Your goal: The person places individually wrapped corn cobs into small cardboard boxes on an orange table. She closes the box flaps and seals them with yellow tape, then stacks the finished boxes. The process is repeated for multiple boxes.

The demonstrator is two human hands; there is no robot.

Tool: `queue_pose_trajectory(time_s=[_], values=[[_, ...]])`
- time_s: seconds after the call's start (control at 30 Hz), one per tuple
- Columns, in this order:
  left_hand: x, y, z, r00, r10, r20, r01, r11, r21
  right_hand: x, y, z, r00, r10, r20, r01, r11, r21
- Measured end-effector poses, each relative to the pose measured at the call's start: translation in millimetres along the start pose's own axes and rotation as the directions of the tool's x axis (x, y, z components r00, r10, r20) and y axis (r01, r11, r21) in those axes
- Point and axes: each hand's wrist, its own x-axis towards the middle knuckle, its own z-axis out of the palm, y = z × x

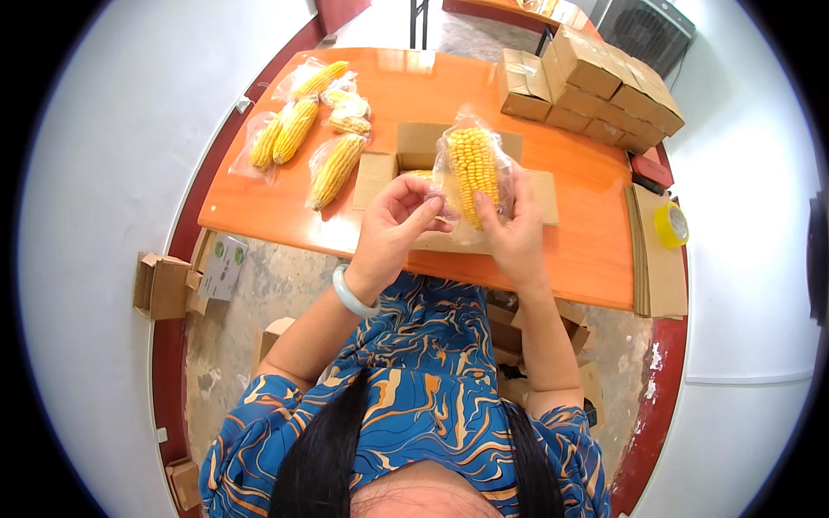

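Observation:
My right hand (pixel 518 226) holds an ear of yellow corn (pixel 473 169) in a clear plastic bag, its thumb pressed across the lower kernels. Beside it, my left hand (pixel 408 213) pinches the bag's plastic edge between thumb and fingers. Both hands are above an open cardboard box (pixel 424 144) whose flaps spread outward. Part of another yellow ear (pixel 421 174) shows inside the box; the rest of the interior is hidden behind my hands and the held corn.
Several bagged corn ears (pixel 296 129) lie on the orange table (pixel 401 84) at left. Closed cardboard boxes (pixel 586 90) are stacked at the back right. Flat cardboard sheets (pixel 657 265), a roll of yellow tape (pixel 671 225) and a red-and-black tape dispenser (pixel 651 172) sit along the right edge.

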Motion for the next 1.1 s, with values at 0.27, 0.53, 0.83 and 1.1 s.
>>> queue_pose_trajectory(time_s=[0.27, 0.53, 0.83, 1.1], values=[[-9, 23, 20, 0.969, 0.191, 0.158, -0.247, 0.694, 0.677, -21, -1, 15, 0.994, 0.082, 0.075, -0.094, 0.982, 0.165], [-13, 40, 22, 0.960, 0.148, 0.238, -0.277, 0.629, 0.726, -29, 12, 23, 0.988, 0.103, 0.119, -0.107, 0.994, 0.029], [-29, 65, 29, 0.955, 0.132, 0.266, -0.285, 0.161, 0.945, -40, 14, 37, 0.965, -0.003, 0.264, 0.030, 0.994, -0.101], [-48, 93, 3, 0.986, 0.165, 0.003, -0.073, 0.422, 0.904, -61, 5, 48, 0.833, 0.164, 0.528, -0.269, 0.955, 0.128]])
